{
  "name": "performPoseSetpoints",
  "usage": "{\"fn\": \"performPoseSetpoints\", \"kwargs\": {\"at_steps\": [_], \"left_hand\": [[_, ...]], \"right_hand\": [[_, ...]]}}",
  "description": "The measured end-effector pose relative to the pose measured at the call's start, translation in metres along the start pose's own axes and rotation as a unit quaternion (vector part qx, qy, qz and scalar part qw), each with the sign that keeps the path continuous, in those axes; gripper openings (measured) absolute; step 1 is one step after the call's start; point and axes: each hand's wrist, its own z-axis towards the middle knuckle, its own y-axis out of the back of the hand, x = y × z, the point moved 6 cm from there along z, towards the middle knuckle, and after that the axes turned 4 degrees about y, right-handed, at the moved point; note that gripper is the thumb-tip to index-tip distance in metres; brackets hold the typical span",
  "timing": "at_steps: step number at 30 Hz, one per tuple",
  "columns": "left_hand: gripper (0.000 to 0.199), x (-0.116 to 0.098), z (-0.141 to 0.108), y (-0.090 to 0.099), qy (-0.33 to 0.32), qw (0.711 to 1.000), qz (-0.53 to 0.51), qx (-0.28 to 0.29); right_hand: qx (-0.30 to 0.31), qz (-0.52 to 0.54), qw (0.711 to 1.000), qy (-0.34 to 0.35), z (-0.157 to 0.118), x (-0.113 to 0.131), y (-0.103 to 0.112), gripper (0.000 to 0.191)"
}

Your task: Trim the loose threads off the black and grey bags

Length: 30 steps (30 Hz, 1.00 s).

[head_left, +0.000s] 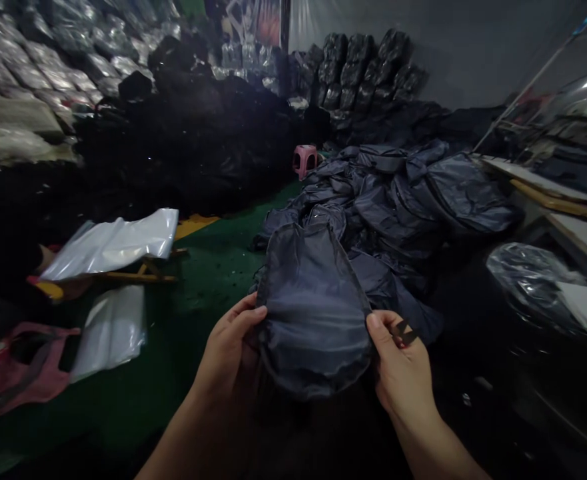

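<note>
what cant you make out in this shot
Head view, far side of the dark fabric piece: turned away.
Head view, some fingers of the left hand: behind that fabric.
Head view, what the small pointed object by the right hand is: partly covered by fingers.
Head view, pink plastic item: cut by the left edge.
Head view, black heap: too dark.

Plain dark navy fabric (pixel 316 313) shows at centre, matched by a navy heap (pixel 378 193) beyond it on a green floor (pixel 213 267). A dusty-pink stool (pixel 33 377) with a grey band stands at near left, a pink stool (pixel 304 160) farther off, below a plain grey wall (pixel 453 50) at far right.
</note>
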Motion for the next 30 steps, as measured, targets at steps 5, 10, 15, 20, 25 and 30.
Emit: {"fn": "performPoseSetpoints", "kwargs": {"at_steps": [5, 10, 15, 20, 25, 30], "left_hand": [[0.044, -0.005, 0.007, 0.011, -0.001, 1.000, 0.021, -0.022], [0.040, -0.010, 0.013, 0.023, 0.023, 0.995, 0.072, -0.068], [0.035, -0.006, 0.009, 0.020, 0.022, 0.992, 0.122, -0.031], [0.037, 0.014, 0.005, 0.000, 0.052, 0.987, 0.127, 0.087], [0.036, 0.022, 0.003, -0.005, 0.080, 0.984, 0.111, 0.114], [0.035, 0.025, 0.005, 0.003, 0.101, 0.983, 0.115, 0.100]], "right_hand": [[0.082, -0.100, 0.992, 0.004, -0.008, 0.006, -0.005, 0.024], [0.347, -0.230, 0.908, 0.050, -0.025, 0.006, -0.021, 0.018], [0.312, -0.304, 0.883, 0.177, -0.013, 0.040, -0.010, 0.016], [0.268, -0.234, 0.900, 0.251, -0.004, 0.074, -0.043, 0.010], [0.350, -0.193, 0.890, 0.218, 0.010, 0.041, -0.090, 0.035], [0.374, -0.185, 0.896, 0.153, 0.016, -0.004, -0.088, 0.026]]}}
